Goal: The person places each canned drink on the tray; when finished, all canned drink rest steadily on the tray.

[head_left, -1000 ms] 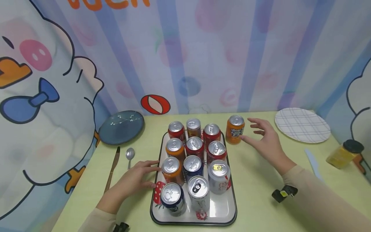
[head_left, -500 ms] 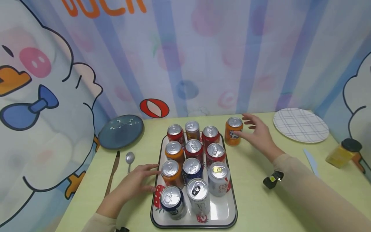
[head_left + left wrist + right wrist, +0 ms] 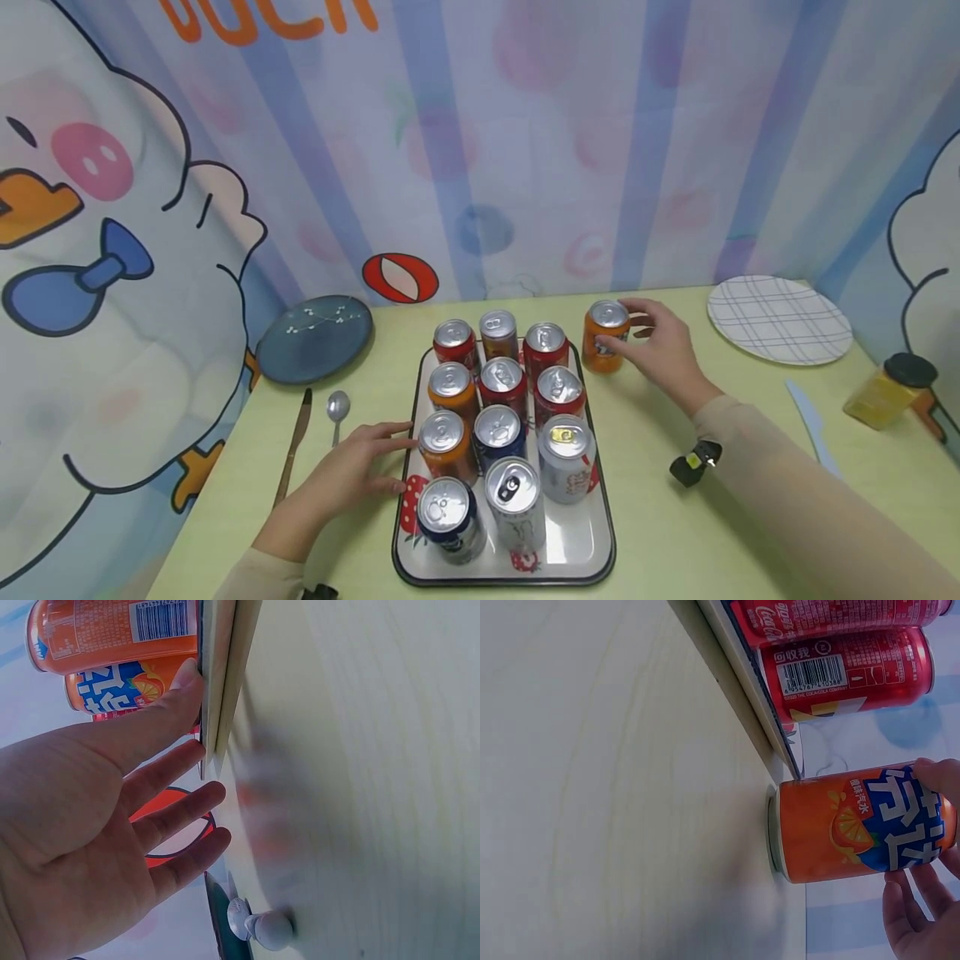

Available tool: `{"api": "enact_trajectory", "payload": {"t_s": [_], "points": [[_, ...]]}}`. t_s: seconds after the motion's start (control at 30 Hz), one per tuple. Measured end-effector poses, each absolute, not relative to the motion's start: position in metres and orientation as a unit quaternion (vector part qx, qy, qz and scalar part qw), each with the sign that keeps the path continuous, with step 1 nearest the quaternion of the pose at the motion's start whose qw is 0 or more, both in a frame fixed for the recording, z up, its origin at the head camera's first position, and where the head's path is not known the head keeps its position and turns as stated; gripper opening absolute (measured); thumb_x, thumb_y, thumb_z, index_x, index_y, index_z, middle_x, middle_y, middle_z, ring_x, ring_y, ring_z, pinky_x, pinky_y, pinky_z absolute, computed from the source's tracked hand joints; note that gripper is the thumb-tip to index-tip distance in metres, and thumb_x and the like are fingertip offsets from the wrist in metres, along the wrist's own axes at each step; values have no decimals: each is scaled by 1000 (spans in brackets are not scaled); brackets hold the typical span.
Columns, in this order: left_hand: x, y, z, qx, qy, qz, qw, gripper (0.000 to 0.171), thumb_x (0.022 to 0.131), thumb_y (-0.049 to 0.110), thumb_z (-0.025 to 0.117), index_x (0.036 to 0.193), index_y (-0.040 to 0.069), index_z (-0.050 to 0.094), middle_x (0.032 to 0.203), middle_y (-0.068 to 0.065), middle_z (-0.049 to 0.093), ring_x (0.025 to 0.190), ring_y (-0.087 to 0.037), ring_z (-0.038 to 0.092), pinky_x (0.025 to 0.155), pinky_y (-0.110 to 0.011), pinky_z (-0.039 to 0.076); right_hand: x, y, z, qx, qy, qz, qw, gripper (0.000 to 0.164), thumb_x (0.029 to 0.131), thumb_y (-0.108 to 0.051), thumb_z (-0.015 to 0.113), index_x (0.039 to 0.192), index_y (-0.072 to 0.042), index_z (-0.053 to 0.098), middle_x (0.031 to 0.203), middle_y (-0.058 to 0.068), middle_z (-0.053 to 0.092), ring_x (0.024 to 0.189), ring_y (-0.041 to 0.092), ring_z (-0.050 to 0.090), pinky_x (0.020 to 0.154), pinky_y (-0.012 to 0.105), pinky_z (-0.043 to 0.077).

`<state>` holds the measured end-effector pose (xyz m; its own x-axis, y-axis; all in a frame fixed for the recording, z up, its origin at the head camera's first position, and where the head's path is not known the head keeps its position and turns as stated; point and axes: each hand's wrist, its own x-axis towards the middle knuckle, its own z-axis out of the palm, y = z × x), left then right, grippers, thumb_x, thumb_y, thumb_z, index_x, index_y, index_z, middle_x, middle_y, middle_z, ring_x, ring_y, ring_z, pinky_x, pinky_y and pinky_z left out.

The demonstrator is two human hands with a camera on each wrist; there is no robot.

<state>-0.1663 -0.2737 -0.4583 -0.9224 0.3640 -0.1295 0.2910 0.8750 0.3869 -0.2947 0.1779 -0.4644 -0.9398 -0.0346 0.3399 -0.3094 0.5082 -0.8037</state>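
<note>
An orange soda can [image 3: 602, 354] stands upright on the table, right of the tray's far end. My right hand [image 3: 662, 348] holds it, thumb on the front and fingers round the far right side. In the right wrist view the can [image 3: 855, 821] shows its blue and white label, partly covered by the hand. The tray [image 3: 558, 558] bears several upright cans: red, orange, dark blue, and white or silver. My left hand [image 3: 352, 467] lies along the tray's left side, fingers spread. In the left wrist view, the thumb of this hand [image 3: 97, 825] touches the tray's edge by an orange can [image 3: 124, 630].
A dark blue plate [image 3: 311, 342] lies at the back left, with a knife [image 3: 296, 437] and a spoon [image 3: 337, 407] before it. At the right are a checked white plate [image 3: 780, 321], a pale blue knife [image 3: 812, 425] and a yellow jar with a black lid [image 3: 892, 392].
My right hand has moved left onto the orange soda can, its thumb and fingers closing round it. The can stays in place. My left hand has hardly moved.
</note>
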Motion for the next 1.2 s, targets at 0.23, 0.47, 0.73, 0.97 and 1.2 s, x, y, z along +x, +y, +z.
{"api": "enact_trajectory", "payload": {"t_s": [0.23,0.47,0.73,0.97,1.2], "points": [[-166,-274,-460,167,963,184,100,58,81,27,88,135,20,70,154,-8,54,142,-39,48,116,-60,42,-269,183,-463,94,-863,471,155,64,80,-27,91,134,-6,63,131,14,67,111,30,67,86,31,57],[-164,-274,-461,164,964,184,99,58,80,26,89,135,22,70,155,-7,54,143,-38,48,117,-60,42,-220,196,-453,114,-865,462,159,62,77,-24,94,131,-13,67,126,6,70,101,3,63,81,14,53],[-165,-276,-460,178,963,179,95,58,81,25,89,136,20,70,154,-9,54,142,-40,49,116,-61,42,-159,200,-436,165,-845,485,151,67,67,-8,98,126,-20,69,112,-3,71,95,2,64,83,11,52],[-166,-277,-460,190,959,186,93,58,82,28,88,136,19,70,154,-9,54,142,-40,49,116,-61,42,-116,190,-421,230,-825,503,120,70,62,-2,99,123,-18,68,116,-5,71,98,7,64,86,13,53],[-167,-277,-461,184,961,184,97,58,82,29,87,137,21,69,155,-8,54,143,-40,48,116,-61,42,-99,169,-435,321,-778,527,117,73,59,-1,100,123,-12,68,121,2,69,102,10,65,86,16,55]]}}
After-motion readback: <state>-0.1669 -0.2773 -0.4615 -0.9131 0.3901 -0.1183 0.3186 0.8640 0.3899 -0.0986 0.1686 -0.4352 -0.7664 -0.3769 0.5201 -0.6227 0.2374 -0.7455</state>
